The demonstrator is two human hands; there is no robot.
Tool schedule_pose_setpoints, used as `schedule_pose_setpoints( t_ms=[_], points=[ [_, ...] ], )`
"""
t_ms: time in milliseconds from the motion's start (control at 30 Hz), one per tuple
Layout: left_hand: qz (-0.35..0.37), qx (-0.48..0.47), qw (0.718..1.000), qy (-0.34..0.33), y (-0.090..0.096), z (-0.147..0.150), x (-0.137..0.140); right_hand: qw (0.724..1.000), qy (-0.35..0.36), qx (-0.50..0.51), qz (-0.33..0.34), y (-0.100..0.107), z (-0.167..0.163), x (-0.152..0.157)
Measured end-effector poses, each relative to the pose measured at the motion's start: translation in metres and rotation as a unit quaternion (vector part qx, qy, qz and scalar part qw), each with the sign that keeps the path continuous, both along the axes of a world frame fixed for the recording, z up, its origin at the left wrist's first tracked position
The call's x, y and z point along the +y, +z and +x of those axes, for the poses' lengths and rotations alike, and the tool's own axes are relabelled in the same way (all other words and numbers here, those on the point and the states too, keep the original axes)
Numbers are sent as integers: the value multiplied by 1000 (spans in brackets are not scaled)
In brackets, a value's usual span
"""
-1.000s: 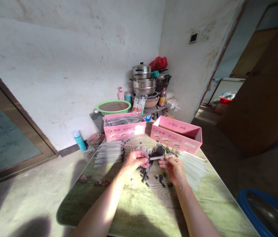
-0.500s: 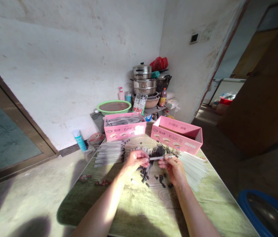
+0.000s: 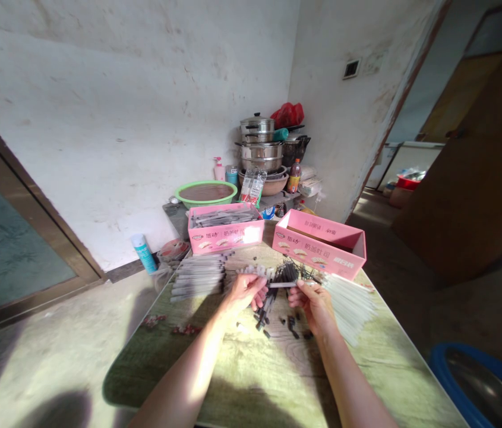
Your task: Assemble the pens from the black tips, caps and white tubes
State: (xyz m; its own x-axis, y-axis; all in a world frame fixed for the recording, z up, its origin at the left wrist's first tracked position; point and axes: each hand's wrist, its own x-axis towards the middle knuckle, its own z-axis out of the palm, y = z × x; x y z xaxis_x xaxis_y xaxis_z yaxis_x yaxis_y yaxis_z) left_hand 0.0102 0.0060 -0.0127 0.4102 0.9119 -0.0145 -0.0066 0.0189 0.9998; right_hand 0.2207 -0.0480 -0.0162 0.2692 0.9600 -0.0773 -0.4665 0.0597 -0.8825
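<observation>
A slim white pen [image 3: 283,285] lies level between my two hands above the table. My right hand [image 3: 315,303] pinches its right end between thumb and fingers. At the pen's left end, my left hand [image 3: 247,290] has thumb and fingers closed on the tip. Just behind the pen is a heap of thin black parts [image 3: 287,271], with small white pieces to its left. Loose black caps [image 3: 292,324] are scattered nearer to me. White pen barrels with dark ends [image 3: 199,276] lie in a row on the left; clear whitish tubes [image 3: 349,306] fan out on the right.
Behind the hands stand a pink box [image 3: 226,235] full of pens and a second pink box [image 3: 322,248]. Farther back are a green basin [image 3: 206,202] and stacked steel pots [image 3: 259,156]. A blue-rimmed tub [image 3: 440,368] sits at the table's right, a spray can [image 3: 144,255] on the floor left.
The pen has levelled out a little, and its left end has come slightly out of my left fingers. My right hand stays in nearly the same place.
</observation>
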Motion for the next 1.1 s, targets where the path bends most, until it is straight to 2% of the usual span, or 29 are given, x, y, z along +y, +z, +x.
schedule_pose_setpoints(
  t_ms=[100, 333, 467, 567, 800, 1000, 1100],
  points=[
    [-2, 17, 1000, -11, -3, 0, 1, 1000, 0, -1, -1, 0, -1, 0],
    [10, -55, 998, -5, -1, 0, 0, 1000, -2, -5, -6, 2, -2, -1],
    [9, -15, 1000, 6, 2, -1, -1, 1000, -3, -5, -8, 3, -2, -1],
    [-6, 29, 1000, -11, 1, -1, -2, 1000, -5, -4, -9, 3, -2, -1],
    [15, -35, 999, -7, -2, -1, 0, 1000, -2, -12, -3, 0, 0, -1],
    [-13, 41, 999, -26, -3, -1, 1, 1000, -2, -9, -3, 2, 0, -1],
    [-1, 21, 999, -36, -5, 0, 1, 1000, 0, -13, -3, 3, 0, -1]
  ],
)
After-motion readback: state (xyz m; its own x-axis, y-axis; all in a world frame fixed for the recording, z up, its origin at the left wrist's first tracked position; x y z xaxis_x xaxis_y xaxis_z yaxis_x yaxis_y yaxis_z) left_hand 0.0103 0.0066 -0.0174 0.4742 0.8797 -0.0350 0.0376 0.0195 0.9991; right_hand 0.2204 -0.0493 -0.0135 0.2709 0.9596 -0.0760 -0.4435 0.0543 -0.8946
